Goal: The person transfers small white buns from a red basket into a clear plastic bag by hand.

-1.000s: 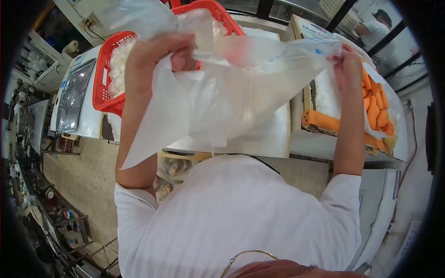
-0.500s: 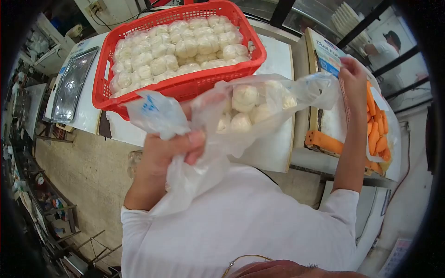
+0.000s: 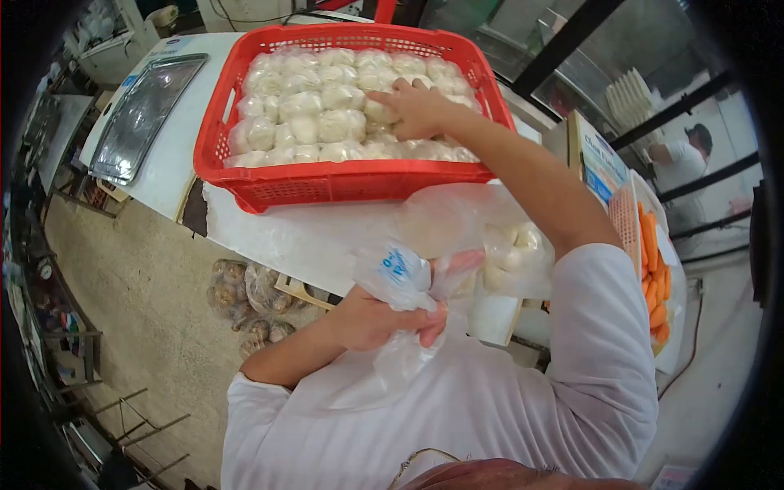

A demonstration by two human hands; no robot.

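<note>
My left hand (image 3: 392, 320) is closed around bunched clear plastic bags (image 3: 396, 273) with blue print, low in front of my chest. Round white buns (image 3: 514, 245) show through the plastic to the right of that hand. Above, my right hand (image 3: 416, 109) reaches into a red plastic basket (image 3: 335, 181), its fingers spread over packed white buns (image 3: 322, 98). The buns there are wrapped in clear plastic and fill the basket in rows. My right fingertips are right at the wrapped buns, with nothing seen gripped in them.
A shiny metal tray (image 3: 147, 118) lies left of the basket on the white table. Orange carrots (image 3: 651, 269) and a pink basket (image 3: 627, 220) stand at the right. Bagged brown round items (image 3: 245, 294) sit on the floor. Behind the glass is another person (image 3: 684, 159).
My right hand has let go of the plastic at the right and moved left into the basket. My left hand, still gripping the bags, has shifted right and lower in view.
</note>
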